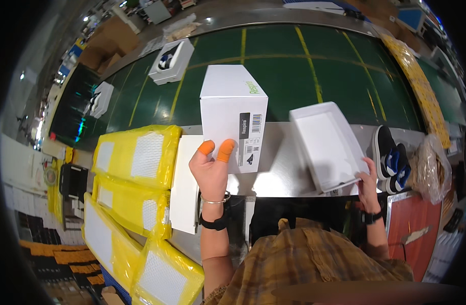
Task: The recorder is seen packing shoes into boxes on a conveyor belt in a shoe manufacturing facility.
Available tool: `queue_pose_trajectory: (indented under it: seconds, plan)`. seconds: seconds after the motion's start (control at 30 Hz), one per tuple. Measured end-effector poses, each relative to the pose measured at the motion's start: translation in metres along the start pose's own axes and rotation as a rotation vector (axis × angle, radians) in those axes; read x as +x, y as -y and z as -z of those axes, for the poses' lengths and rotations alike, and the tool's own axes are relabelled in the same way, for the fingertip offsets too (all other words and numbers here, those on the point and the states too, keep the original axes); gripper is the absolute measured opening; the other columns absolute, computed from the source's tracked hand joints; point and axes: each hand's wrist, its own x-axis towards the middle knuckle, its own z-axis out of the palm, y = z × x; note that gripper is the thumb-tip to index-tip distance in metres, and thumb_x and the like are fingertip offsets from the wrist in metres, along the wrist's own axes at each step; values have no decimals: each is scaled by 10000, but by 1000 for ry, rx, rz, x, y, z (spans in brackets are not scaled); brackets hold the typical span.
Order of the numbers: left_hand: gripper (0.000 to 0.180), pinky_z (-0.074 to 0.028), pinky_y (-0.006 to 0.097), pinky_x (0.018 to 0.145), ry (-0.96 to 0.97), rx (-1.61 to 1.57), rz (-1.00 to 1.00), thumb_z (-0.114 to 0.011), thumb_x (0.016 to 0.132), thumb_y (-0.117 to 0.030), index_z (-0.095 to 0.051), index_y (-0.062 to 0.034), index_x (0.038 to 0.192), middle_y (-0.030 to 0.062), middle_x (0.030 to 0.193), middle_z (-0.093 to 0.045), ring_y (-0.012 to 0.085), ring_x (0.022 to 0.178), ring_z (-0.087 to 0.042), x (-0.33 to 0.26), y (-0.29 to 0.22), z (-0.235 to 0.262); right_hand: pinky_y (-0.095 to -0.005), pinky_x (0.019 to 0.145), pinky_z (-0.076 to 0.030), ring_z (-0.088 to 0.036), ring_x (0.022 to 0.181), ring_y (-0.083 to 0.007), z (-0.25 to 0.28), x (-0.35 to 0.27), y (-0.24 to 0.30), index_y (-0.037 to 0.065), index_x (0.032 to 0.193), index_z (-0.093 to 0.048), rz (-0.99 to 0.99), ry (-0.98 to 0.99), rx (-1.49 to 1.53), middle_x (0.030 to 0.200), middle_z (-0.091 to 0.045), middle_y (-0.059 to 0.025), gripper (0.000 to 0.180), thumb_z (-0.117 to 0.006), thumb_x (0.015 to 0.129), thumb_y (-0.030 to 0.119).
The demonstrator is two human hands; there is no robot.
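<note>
My left hand point(211, 165), with orange finger cots on two fingertips, is closed at the lower left of a white shoebox point(220, 119). That box shows a printed label on its near end and green lettering on top. My right hand point(367, 185) grips the near right corner of an open white box part point(328, 145), tilted with its bare inside showing; whether it is lid or base I cannot tell. Just right of it, a pair of dark shoes point(390, 160) with white soles and blue linings rests on the metal edge.
A green conveyor belt point(273, 76) with yellow lines runs across, carrying open white boxes with shoes point(172, 61) at left. Yellow-wrapped packs point(136, 157) and a flat white board point(184, 188) lie left. A clear plastic bag point(431, 170) of brown paper lies right.
</note>
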Motion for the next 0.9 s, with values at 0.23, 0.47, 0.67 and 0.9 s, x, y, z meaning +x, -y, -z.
queue_pose_trajectory:
  seconds: [0.23,0.47,0.67,0.9]
  plan:
    - [280,-451,229,663,109,78,52,-836,785,-140,-651,47,880,18,805,-641,84,736,-521,8,-4,4,-242,712,-451,-512,897,-116,18,-25,2,89,1250,-499,107,-254,-124,1157,-483,-42,497,-554,772,-34]
    - [331,-424,270,530,306,245,68,-849,761,-250,-657,16,804,27,643,-599,122,556,-484,10,-8,-6,-393,1072,-337,-397,1324,-286,-19,-13,68,57,1278,-516,773,-216,-1038,1416,-422,-145,569,-623,721,10]
    - [239,-517,387,603,799,574,-383,-698,847,-259,-695,-88,1013,100,812,-664,290,724,-658,-62,25,-24,-485,1081,-346,-403,1338,-357,-159,-20,104,106,1326,-497,853,513,-965,1473,-369,-159,682,-747,691,117]
    - [424,-542,344,795,477,547,123,-720,862,-320,-670,-30,1168,148,1011,-722,247,879,-705,29,57,61,-428,982,-393,-588,845,-235,-176,-5,48,137,860,-749,1027,963,-1317,705,-662,-42,191,-780,683,200]
